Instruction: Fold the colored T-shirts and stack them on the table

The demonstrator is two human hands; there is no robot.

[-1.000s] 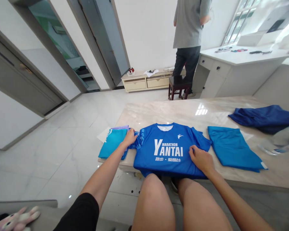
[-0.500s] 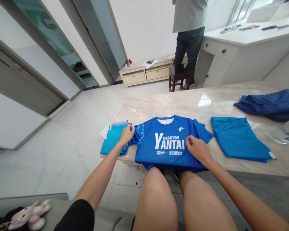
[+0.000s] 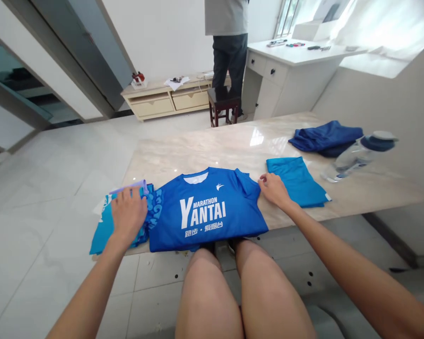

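A blue short-sleeved T-shirt [image 3: 201, 188] with white "Marathon Yantai" lettering lies front up on the marble-patterned table, its lower part along the near edge. My left hand [image 3: 129, 212] rests open over a pile of folded clothes [image 3: 106, 226], teal on top with a lilac edge behind, beside the shirt's patterned sleeve. At the opposite sleeve is my right hand [image 3: 273, 188], fingers loosely bent and slightly apart, with no cloth visibly pinched. Just beyond it lies a folded teal garment [image 3: 297, 181] with a small white tag.
A dark blue bundled garment [image 3: 325, 137] and a clear bottle [image 3: 356, 157] with a blue and white cap occupy the table's right side. Across the room, a person [image 3: 229, 52] stands by a dark stool [image 3: 224, 99], a low cabinet [image 3: 155, 106] and a white desk [image 3: 286, 56].
My view has swung to the right. My left hand has gone from the sleeve edge to lying over the pile; the right has moved off the shirt's chest to its sleeve.
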